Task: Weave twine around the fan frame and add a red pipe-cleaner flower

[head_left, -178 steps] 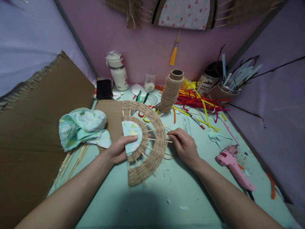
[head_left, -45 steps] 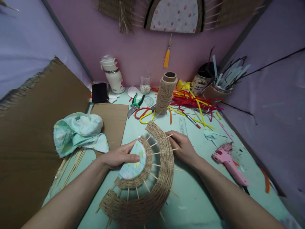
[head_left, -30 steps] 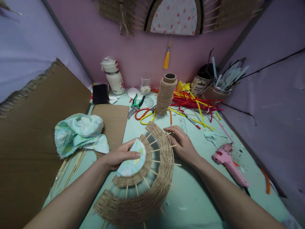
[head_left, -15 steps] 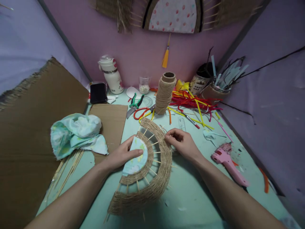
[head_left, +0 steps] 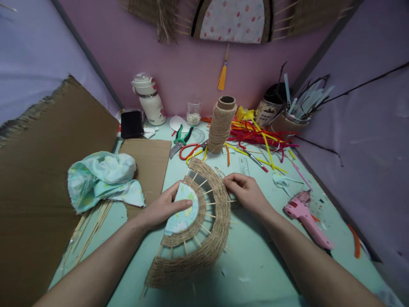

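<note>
A half-round woven twine piece [head_left: 220,230] is held tilted above the table, its inner and outer bands joined by thin sticks. A blue-green fabric half circle [head_left: 182,213] fills its centre. My left hand [head_left: 171,204] grips the straight side, thumb lying on the fabric and the other fingers hidden behind. At the outer rim, my right hand [head_left: 241,187] is closed in a pinch on the twine [head_left: 227,177], beside the protruding stick ends. Behind the piece stands a spool of twine [head_left: 220,128].
Crumpled fabric [head_left: 104,179] lies on cardboard [head_left: 147,166] and thin sticks at left. Green-handled pruners [head_left: 182,138], orange-handled scissors [head_left: 190,151] and red pipe cleaners [head_left: 255,136] lie at the back. A pink glue gun [head_left: 308,219] rests at right.
My right hand has shifted slightly right along the outer rim, its fingers still pinched. My left hand and the woven piece stay nearly still.
</note>
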{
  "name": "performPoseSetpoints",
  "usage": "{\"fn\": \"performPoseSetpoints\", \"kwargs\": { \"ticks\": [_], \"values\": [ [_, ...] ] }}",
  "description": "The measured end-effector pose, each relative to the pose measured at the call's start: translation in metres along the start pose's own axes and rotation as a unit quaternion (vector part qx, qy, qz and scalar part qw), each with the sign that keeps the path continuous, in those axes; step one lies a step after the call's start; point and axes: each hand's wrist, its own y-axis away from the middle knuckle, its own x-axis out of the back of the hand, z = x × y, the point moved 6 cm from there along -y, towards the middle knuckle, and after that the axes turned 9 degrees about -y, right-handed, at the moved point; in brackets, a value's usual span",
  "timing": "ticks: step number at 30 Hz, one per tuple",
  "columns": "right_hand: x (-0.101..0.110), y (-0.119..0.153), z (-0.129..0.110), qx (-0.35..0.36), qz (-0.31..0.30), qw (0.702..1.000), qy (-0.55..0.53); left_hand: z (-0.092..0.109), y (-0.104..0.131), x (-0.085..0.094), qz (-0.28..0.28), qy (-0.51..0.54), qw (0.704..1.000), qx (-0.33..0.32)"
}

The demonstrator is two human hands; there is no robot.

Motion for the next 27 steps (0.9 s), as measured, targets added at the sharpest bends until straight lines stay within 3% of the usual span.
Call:
{"fn": "performPoseSetpoints", "kwargs": {
  "ticks": [19, 27],
  "values": [
    [-0.0003, -0.0008, 0.0023, -0.012, -0.012, 1.0, -0.012, 0.0025, 0.0011, -0.001, -0.013, -0.015, 1.0, -0.006],
    [-0.0029, 0.0004, -0.0005, -0.033, -0.031, 0.998, -0.042, 0.0029, 0.0026, -0.0046, -0.074, -0.043, 0.996, -0.018]
  ]
}}
